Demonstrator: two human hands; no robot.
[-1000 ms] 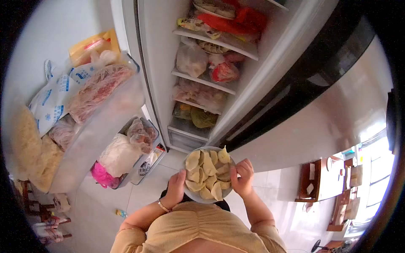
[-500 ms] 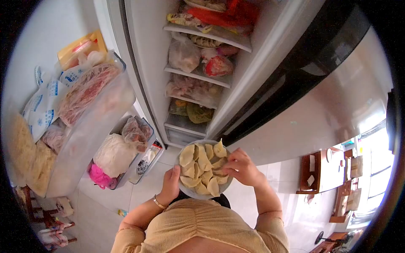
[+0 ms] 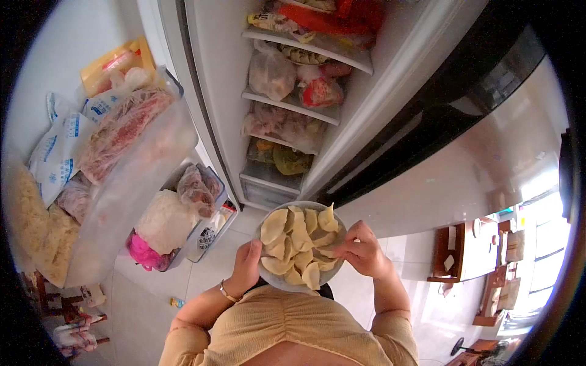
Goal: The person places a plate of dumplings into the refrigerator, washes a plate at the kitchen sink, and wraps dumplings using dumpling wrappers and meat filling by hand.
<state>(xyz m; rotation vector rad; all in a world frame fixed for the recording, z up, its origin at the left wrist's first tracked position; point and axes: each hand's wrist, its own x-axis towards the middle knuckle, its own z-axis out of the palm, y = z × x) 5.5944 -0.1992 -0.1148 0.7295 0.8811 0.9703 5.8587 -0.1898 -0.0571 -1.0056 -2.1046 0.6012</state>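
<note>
A round grey plate (image 3: 267, 272) full of pale folded dumplings (image 3: 299, 238) is held in front of my body. My left hand (image 3: 247, 266) grips its left rim, with the thumb up along the side and a bracelet on the wrist. At the right edge is my right hand (image 3: 364, 251), its fingers pinched together and touching the outermost dumplings. What lies between those fingertips is hidden. Beyond the plate stands the open freezer compartment (image 3: 297, 104), its shelves loaded with bagged food.
A door bin (image 3: 131, 201) with wrapped meat and ice packs is on the left. Below it, another bin (image 3: 183, 256) holds a white bag and a pink one. The dark-edged fridge door (image 3: 439, 158) stands on the right. Wooden furniture (image 3: 467, 250) is further right.
The plate and both hands sit slightly lower and further right in view. My right hand has shifted outward with the plate, its fingers still at the right edge.
</note>
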